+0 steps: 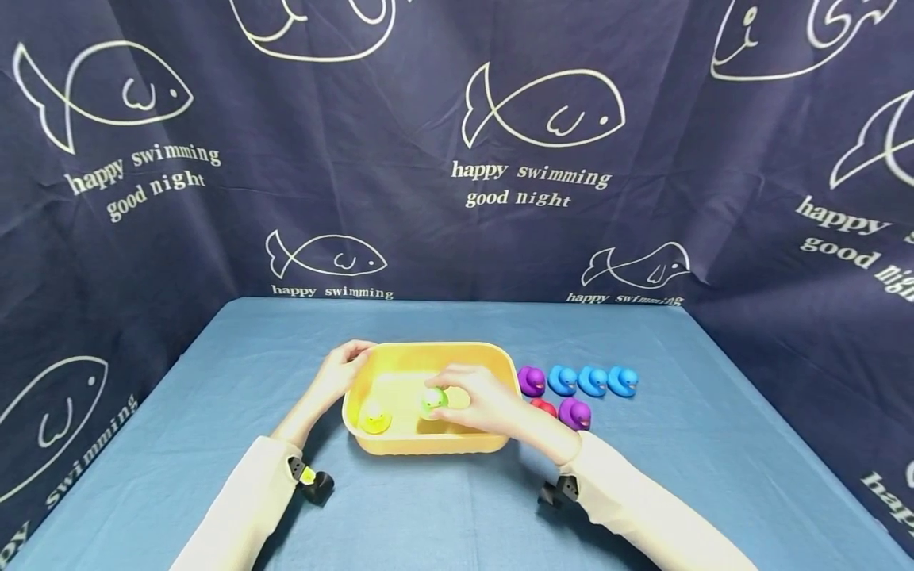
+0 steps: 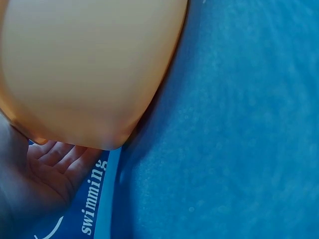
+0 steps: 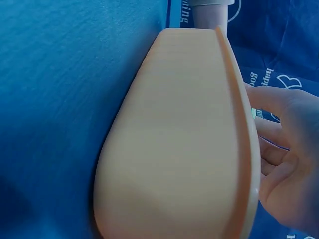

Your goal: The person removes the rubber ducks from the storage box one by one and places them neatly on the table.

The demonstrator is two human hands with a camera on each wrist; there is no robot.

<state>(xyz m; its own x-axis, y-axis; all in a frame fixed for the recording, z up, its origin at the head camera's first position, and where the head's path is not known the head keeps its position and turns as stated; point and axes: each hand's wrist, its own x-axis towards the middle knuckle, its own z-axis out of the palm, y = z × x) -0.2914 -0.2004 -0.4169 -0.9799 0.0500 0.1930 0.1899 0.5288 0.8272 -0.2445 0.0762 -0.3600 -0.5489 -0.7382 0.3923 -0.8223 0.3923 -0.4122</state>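
Note:
A yellow plastic basin [image 1: 446, 446] stands on the blue cloth in front of me. My left hand [image 1: 341, 371] holds its left rim near the far corner; in the left wrist view the fingers [image 2: 55, 159] lie against the basin's end wall. Inside the basin, my right hand [image 1: 474, 396] pinches a green rubber duck [image 1: 432, 403] between thumb and fingers. A yellow rubber duck [image 1: 374, 419] sits at the basin's front left. In the right wrist view the basin's wall hides most of the green duck and the fingertips.
Right of the basin are purple ducks [image 1: 531, 381], a red duck [image 1: 543, 407] partly behind my right forearm, and several blue ducks [image 1: 593, 381] in a row. A dark blue curtain [image 1: 428, 262] with fish drawings hangs behind and beside the table.

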